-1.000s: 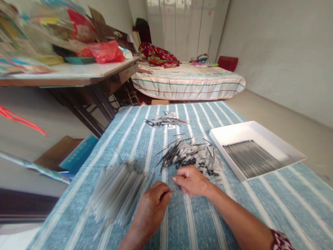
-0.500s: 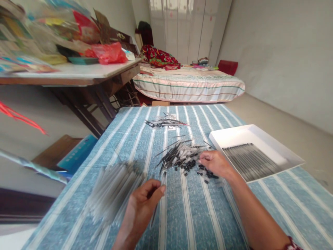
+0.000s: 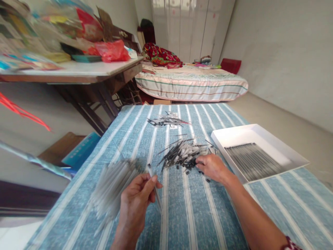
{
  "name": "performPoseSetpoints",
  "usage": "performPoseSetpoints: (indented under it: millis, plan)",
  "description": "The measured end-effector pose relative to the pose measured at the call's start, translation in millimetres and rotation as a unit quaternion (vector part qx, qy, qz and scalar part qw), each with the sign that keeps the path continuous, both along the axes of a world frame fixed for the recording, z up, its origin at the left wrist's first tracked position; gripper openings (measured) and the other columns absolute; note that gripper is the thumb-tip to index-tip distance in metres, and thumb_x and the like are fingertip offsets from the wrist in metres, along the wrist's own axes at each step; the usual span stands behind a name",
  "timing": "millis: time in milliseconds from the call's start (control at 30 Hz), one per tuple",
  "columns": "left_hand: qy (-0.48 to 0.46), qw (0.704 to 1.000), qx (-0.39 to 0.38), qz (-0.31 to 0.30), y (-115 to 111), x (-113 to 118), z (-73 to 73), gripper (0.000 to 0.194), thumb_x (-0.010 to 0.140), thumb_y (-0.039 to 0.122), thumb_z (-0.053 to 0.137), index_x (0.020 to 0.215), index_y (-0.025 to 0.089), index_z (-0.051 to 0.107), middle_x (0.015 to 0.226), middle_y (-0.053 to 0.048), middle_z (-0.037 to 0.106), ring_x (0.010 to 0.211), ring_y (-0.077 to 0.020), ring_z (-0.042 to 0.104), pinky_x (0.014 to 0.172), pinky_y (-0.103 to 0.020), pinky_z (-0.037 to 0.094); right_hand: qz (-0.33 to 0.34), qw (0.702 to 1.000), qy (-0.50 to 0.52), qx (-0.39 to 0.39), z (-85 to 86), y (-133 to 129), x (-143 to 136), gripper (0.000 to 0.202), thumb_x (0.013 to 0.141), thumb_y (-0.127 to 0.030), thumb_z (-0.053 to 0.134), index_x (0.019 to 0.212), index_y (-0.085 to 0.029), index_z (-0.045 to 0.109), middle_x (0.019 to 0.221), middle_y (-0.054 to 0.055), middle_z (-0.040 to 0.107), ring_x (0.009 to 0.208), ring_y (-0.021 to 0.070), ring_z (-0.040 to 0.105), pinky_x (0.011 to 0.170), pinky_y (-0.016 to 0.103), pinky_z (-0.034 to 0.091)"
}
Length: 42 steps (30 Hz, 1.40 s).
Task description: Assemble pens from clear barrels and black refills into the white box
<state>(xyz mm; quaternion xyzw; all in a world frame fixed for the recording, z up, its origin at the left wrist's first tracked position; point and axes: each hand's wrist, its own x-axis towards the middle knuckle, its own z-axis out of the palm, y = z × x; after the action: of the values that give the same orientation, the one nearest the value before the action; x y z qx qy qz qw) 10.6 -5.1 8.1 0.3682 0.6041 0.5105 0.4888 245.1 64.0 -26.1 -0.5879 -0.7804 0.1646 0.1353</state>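
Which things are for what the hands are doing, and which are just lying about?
Seem part of it:
- left hand, holding a thin tube
- right hand, at the small pieces
- tube bundle
- white box

Probably just about:
- red bag
- red blanket

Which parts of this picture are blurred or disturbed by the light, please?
Head view: the bundle of grey sticks is smeared, while the left hand looks clearer. Head view: pale glare streaks the wardrobe doors. Head view: the plastic bags look soft. Head view: a soft shadow darkens the striped cloth beside the right forearm.
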Motion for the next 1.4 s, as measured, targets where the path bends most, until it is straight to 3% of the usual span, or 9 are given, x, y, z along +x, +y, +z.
performPoseSetpoints:
  millis: [133,300,567,733,900,967,1100,1400]
  plan:
    - [-0.030,1.000,-0.002,-0.008,0,-3,-3.2,0.023,0.067,0.035,0.068,0.072,0.015,0.058,0.055,0.005,0.059,0.038,-0.0041,0.037,0.036,-0.017,0.024,0.006,1.000,0.002,-0.004,2.2,0,2,0.013,0.074,-0.022,0.055,0.073,-0.022,0.068,0.063,0.001,0.063,0.061,0.0148,0.055,0.055,0.023,0.029]
    - [-0.066,0.998,0.011,-0.011,1,-6,-8.7,0.026,0.067,0.033,0.069,0.082,0.015,0.059,0.060,0.003,0.063,0.040,-0.0049,0.043,0.037,-0.016,0.028,0.033,0.996,0.043,-0.064,8.7,-1,14,0.011,0.071,-0.024,0.057,0.068,-0.020,0.067,0.055,-0.001,0.058,0.053,0.0127,0.050,0.051,0.022,0.030]
    - [-0.102,0.995,0.019,0.002,2,-6,-9.3,0.023,0.066,0.031,0.070,0.081,0.015,0.061,0.063,0.001,0.066,0.043,-0.0053,0.047,0.039,-0.015,0.031,0.044,0.996,-0.031,-0.077,7.2,-2,17,0.010,0.063,-0.015,0.059,0.066,-0.020,0.068,0.059,0.000,0.060,0.058,0.0139,0.054,0.052,0.022,0.030]
    - [-0.130,0.991,0.032,0.012,1,-5,-7.5,0.021,0.067,0.029,0.070,0.077,0.015,0.060,0.065,0.000,0.066,0.043,-0.0056,0.048,0.041,-0.016,0.034,0.083,0.982,0.135,-0.101,14.4,-8,7,0.010,0.071,-0.026,0.061,0.071,-0.018,0.066,0.062,-0.001,0.059,0.058,0.0115,0.053,0.054,0.021,0.036]
    - [-0.161,0.984,0.069,0.018,-1,-4,-8.3,0.012,0.073,0.026,0.064,0.078,0.016,0.058,0.067,-0.001,0.066,0.046,-0.0061,0.049,0.042,-0.017,0.034,0.138,0.910,0.323,-0.222,17.3,-27,-26,0.011,0.074,-0.027,0.059,0.075,-0.016,0.059,0.058,-0.003,0.056,0.052,0.0106,0.056,0.049,0.019,0.039]
    - [-0.169,0.982,0.082,0.020,-2,-5,-8.8,0.010,0.075,0.024,0.063,0.077,0.016,0.057,0.068,-0.001,0.066,0.047,-0.0061,0.049,0.044,-0.017,0.035,0.142,0.890,0.347,-0.258,15.7,-35,-41,0.010,0.074,-0.026,0.060,0.075,-0.016,0.058,0.053,-0.004,0.055,0.048,0.0108,0.056,0.047,0.019,0.039]
    - [-0.168,0.981,0.094,0.020,-3,-5,-9.4,0.008,0.076,0.023,0.061,0.076,0.016,0.057,0.069,-0.001,0.066,0.047,-0.0061,0.049,0.045,-0.018,0.035,0.151,0.888,0.356,-0.248,12.8,-42,-58,0.007,0.071,-0.021,0.062,0.074,-0.014,0.062,0.054,-0.003,0.057,0.049,0.0102,0.056,0.047,0.018,0.039]
    - [-0.176,0.979,0.097,0.039,-3,-7,-6.7,0.011,0.073,0.023,0.063,0.076,0.015,0.056,0.068,-0.001,0.066,0.047,-0.0065,0.051,0.044,-0.018,0.036,0.158,0.889,0.372,-0.214,7.6,-42,-61,0.006,0.071,-0.019,0.062,0.071,-0.014,0.065,0.057,-0.003,0.055,0.047,0.0076,0.050,0.044,0.018,0.038]
